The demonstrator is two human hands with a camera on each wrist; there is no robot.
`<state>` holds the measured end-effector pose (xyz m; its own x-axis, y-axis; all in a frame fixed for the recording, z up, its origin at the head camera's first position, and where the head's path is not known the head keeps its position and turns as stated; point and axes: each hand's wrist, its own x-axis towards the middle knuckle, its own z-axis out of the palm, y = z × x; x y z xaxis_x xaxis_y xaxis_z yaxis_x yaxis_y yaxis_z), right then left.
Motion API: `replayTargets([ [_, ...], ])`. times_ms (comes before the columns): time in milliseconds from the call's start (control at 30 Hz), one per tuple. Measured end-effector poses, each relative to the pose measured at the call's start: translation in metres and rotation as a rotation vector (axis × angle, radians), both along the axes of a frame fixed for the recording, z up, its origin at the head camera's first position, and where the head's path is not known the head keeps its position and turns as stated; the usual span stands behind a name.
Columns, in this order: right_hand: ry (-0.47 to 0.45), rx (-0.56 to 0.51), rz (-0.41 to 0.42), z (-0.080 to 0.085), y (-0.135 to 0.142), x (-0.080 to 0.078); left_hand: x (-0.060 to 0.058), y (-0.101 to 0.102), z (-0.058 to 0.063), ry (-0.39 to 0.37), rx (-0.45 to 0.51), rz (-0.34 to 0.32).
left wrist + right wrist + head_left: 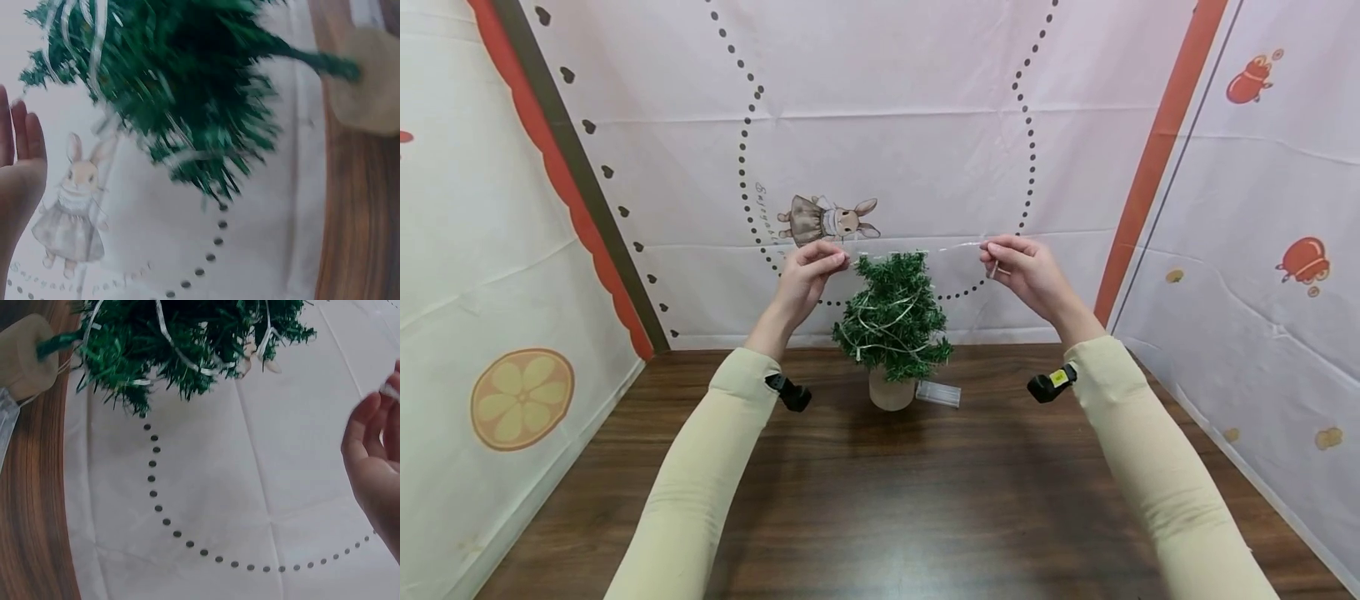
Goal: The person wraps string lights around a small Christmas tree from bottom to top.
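Note:
A small green Christmas tree [895,317] stands upright on a pale round base [891,390], with thin white string lights [880,325] looped round its branches. At the tree's top left, my left hand [808,271] pinches the strand between thumb and fingers. My right hand [1022,271] grips the strand to the right of the tree, and a short piece hangs below its fingers. Between the hands the strand runs nearly level, across the treetop. In the left wrist view, my left hand [22,169] shows only partly. My right hand [378,444] is at the right wrist view's edge.
A clear plastic box [938,393] lies on the brown wooden table [880,500], right beside the tree's base. Behind the tree hangs a white printed cloth [895,167] with a rabbit picture. More printed cloth [512,275] encloses the table's left and right sides.

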<state>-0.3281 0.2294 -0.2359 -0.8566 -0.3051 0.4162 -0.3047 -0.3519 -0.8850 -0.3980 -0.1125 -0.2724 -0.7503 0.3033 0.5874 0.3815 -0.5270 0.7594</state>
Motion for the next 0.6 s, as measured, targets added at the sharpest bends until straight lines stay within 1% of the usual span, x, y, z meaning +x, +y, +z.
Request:
replayTargets([
  [100,-0.014,0.052,0.035,-0.004,0.005,0.002,0.0,-0.007,-0.006,0.063,-0.124,0.04],
  [167,-0.008,0.102,0.051,-0.006,0.006,0.002,-0.001,-0.01,-0.01,0.096,-0.178,0.067],
  [233,0.006,0.149,0.066,-0.008,0.007,0.002,-0.001,-0.012,-0.012,0.112,-0.214,0.088],
  [333,0.025,0.195,0.076,-0.01,0.008,0.002,-0.002,-0.013,-0.016,0.093,-0.253,0.079],
  [433,0.027,0.211,0.078,-0.012,0.01,0.003,0.0,-0.012,-0.017,0.062,-0.319,0.066],
  [500,0.01,0.21,0.077,-0.014,0.012,0.003,0.002,-0.011,-0.018,0.042,-0.357,0.062],
  [600,-0.018,0.211,0.075,-0.016,0.017,0.004,0.005,-0.009,-0.017,0.033,-0.405,0.069],
])
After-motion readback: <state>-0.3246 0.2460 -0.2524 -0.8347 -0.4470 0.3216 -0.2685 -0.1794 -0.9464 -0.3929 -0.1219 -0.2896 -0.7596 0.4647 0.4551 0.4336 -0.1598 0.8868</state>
